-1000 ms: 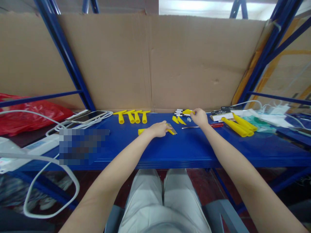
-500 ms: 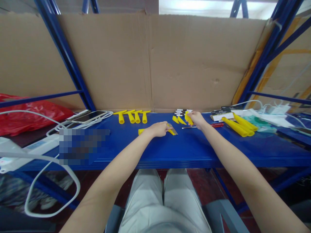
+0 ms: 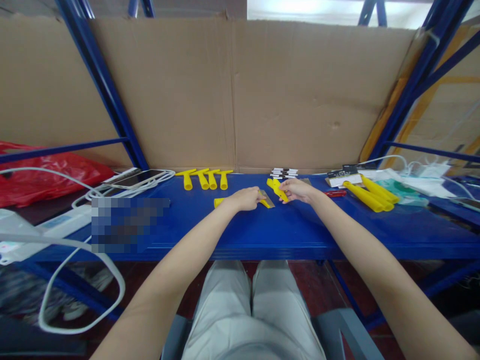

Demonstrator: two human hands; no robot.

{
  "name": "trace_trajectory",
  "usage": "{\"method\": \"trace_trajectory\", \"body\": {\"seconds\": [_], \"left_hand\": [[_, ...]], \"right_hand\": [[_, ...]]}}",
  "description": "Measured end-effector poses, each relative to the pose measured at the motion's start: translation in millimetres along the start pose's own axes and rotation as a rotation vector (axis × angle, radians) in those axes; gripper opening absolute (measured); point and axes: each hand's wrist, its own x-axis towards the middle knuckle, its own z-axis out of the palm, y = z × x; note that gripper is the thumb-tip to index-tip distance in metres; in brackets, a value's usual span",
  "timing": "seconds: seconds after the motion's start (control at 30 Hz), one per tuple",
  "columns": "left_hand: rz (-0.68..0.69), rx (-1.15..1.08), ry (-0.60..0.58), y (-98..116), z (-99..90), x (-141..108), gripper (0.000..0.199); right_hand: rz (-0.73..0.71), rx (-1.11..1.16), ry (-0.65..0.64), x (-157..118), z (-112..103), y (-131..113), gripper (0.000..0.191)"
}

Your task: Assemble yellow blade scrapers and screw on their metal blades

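My left hand (image 3: 246, 199) is closed around a scraper (image 3: 219, 202). Its yellow handle end sticks out behind the wrist, and a flat metallic blade with yellow at its edge shows past the fingers. My right hand (image 3: 296, 191) pinches a small yellow plastic piece (image 3: 280, 192) between thumb and fingers, just right of the scraper's blade. Another small yellow piece (image 3: 270, 183) lies close behind it, partly overlapped. Beyond the right wrist lies a red-handled screwdriver (image 3: 335, 193), its shaft hidden by the hand.
Several yellow T-shaped parts (image 3: 203, 180) stand in a row at the back left. A stack of small black-and-white packs (image 3: 284, 173) lies at the back. Yellow tubular handles (image 3: 369, 195) rest at right. White cables and a power strip (image 3: 56, 230) occupy the left.
My right hand has moved left toward the scraper, carrying the yellow piece to the small yellow pieces and tilting it. A greyish flat piece now shows behind the right wrist. My left hand holds still.
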Motion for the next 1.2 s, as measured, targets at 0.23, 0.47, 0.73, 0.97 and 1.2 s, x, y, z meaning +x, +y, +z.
{"method": "trace_trajectory", "body": {"seconds": [0.23,0.47,0.73,0.97,1.2], "left_hand": [[-0.056,0.049,0.132,7,-4.9,-5,0.044],[-0.084,0.117,0.359,3,-7.1,-5,0.053],[-0.031,0.096,0.409,0,-5.2,-5,0.059],[0.001,0.093,0.38,3,-4.8,-5,0.056],[0.029,0.105,0.369,3,-3.9,-5,0.057]], "right_hand": [[-0.072,0.074,-0.034,1,3,1,0.016],[-0.191,0.021,-0.007,5,-3,-2,0.026],[-0.35,-0.192,-0.137,0,6,1,0.033],[-0.312,-0.133,-0.204,1,3,4,0.027],[-0.303,-0.14,-0.251,-2,0,5,0.029]]}}
